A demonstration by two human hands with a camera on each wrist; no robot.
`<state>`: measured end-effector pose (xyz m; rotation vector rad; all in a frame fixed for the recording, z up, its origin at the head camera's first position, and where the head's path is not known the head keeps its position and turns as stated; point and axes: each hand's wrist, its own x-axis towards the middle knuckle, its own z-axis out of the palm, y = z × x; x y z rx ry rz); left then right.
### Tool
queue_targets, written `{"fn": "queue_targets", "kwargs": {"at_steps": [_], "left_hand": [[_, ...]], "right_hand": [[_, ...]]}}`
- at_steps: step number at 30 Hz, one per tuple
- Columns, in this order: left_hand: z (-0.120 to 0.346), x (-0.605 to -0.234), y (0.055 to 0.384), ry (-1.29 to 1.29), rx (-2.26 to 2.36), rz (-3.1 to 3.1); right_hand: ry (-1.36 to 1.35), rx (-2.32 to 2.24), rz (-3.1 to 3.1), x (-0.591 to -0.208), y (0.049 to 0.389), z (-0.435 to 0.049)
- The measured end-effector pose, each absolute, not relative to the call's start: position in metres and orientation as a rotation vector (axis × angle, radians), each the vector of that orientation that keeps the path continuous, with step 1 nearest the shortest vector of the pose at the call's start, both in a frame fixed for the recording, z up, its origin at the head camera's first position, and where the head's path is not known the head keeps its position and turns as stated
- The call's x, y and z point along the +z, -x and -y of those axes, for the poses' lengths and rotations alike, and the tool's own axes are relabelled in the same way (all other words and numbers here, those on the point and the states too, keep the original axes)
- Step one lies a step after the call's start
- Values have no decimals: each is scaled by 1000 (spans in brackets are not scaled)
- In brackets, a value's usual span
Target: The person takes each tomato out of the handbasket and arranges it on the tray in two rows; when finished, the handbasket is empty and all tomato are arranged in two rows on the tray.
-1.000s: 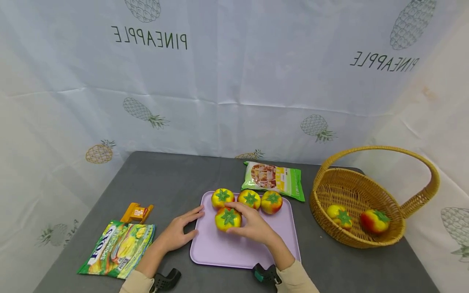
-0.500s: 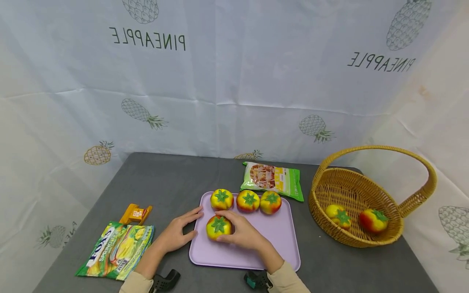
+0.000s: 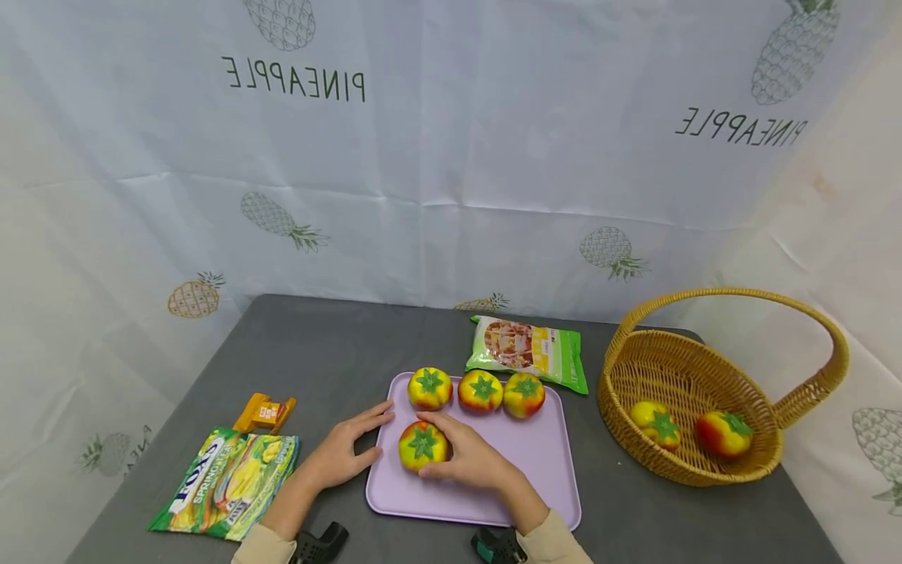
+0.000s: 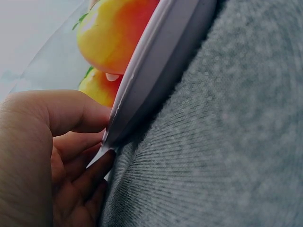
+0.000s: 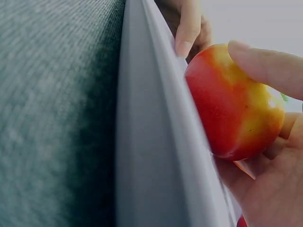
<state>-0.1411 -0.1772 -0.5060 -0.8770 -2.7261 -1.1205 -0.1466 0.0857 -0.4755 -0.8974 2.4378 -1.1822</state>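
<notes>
A lilac tray [image 3: 507,478] lies on the table with three yellow-and-red fruits in a row along its far edge: a left one [image 3: 430,388], a middle one [image 3: 481,392] and a right one [image 3: 524,395]. Each has a green star-shaped leafy top. My right hand [image 3: 468,456] holds another such fruit [image 3: 423,446] at the tray's left part, thumb and fingers around its right side; its red-yellow flank [image 5: 232,104] shows in the right wrist view. With relaxed, spread fingers, my left hand [image 3: 345,450] touches the tray's left edge; its thumb meets the rim in the left wrist view.
On the right stands a wicker basket [image 3: 676,345] with a tall handle, holding two similar fruits. A green-and-white food packet [image 3: 524,352] lies behind the tray. To the left are a Fox's candy bag [image 3: 229,482] and a small orange packet [image 3: 265,413].
My right hand has brought its fruit left and nearer to me, away from the far row, then stays nearly still over the last half second. My left hand keeps its place at the tray edge.
</notes>
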Motion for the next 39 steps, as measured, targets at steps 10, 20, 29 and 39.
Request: {"fn": "queue_targets", "kwargs": {"at_steps": [10, 20, 29, 39], "left_hand": [[179, -505, 142, 868, -1122, 2744], [182, -506, 140, 877, -1088, 2730], [182, -504, 141, 856, -1116, 2741], [179, -507, 142, 857, -1126, 2765]], "right_hand": [[866, -1201, -2423, -475, 147, -84], [895, -1228, -2415, -463, 145, -88], [838, -1274, -2502, -439, 144, -121], [743, -1421, -2678, -432, 129, -206]]}}
